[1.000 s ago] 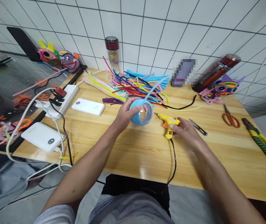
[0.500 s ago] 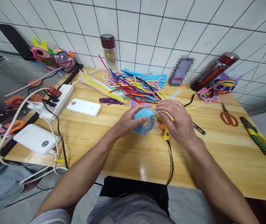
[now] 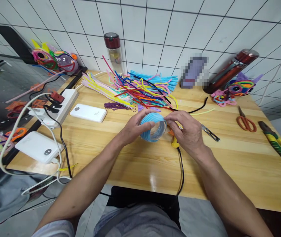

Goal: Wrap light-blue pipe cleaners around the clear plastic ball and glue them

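My left hand [image 3: 135, 126] is wrapped round a clear plastic bottle section [image 3: 160, 129], thumb in front and fingers over the top. Rows of light blue pipe cleaner [image 3: 152, 119] circle its left part, and its open clear end faces right. Close to that rim, the thumb and forefinger of my right hand [image 3: 189, 131] are pinched together. Whatever lies between those fingertips is too small to make out. Partly hidden beneath my right hand, a yellow glue gun [image 3: 175, 143] lies on the wooden table [image 3: 135, 164], its black cord running towards me.
Behind my hands lies a heap of coloured pipe cleaners [image 3: 140, 90]. A box cutter [image 3: 211, 133], scissors [image 3: 246, 122] and pliers [image 3: 275, 143] are to the right. Power banks [image 3: 88, 113] and a power strip [image 3: 65, 107] with cables occupy the left. A glass bottle [image 3: 114, 52] stands behind.
My right hand's fingers have drawn together into a pinch beside the rim. The light blue strip that showed beyond that hand is no longer visible. My left hand keeps its hold.
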Available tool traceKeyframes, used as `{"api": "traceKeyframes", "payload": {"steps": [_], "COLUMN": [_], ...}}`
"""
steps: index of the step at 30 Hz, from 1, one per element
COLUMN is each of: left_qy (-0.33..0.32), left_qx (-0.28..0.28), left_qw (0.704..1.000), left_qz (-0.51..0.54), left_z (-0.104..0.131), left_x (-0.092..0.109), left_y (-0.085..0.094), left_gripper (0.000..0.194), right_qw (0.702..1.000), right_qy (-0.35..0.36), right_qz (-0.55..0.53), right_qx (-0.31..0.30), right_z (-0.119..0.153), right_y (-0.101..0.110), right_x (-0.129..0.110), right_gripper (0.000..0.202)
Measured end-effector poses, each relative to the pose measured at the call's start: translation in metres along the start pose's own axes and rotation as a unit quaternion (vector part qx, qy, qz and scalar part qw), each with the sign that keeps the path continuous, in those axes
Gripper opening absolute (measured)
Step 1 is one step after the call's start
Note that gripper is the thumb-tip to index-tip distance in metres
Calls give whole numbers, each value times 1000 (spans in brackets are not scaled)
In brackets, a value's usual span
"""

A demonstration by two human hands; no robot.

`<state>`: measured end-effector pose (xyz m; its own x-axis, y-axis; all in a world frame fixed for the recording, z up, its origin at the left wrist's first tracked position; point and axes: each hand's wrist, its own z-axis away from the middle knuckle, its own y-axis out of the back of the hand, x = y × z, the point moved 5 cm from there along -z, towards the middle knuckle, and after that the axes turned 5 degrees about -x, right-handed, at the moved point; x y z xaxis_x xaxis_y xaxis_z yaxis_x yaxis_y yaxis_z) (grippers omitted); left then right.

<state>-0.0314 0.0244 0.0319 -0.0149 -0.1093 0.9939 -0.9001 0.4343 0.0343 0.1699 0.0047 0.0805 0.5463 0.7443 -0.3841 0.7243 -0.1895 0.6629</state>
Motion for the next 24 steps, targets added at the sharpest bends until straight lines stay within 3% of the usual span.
{"api": "traceKeyframes", "payload": {"steps": [7,24], "left_qy": [-10,-41], "left_qx": [1,44], "left_qw": [1000,998], "left_qz": [-1,16], "left_z": [0,1], "left_x": [2,7], "left_y": [0,2], "left_gripper": [63,59], "right_qw": [999,999], "right_qy": [-36,-35], "right_qz": [-3,7], "right_qx": [-6,14], "right_z": [2,8], "right_y": [-2,-7], "right_x": [1,0], "right_gripper": [19,22]}}
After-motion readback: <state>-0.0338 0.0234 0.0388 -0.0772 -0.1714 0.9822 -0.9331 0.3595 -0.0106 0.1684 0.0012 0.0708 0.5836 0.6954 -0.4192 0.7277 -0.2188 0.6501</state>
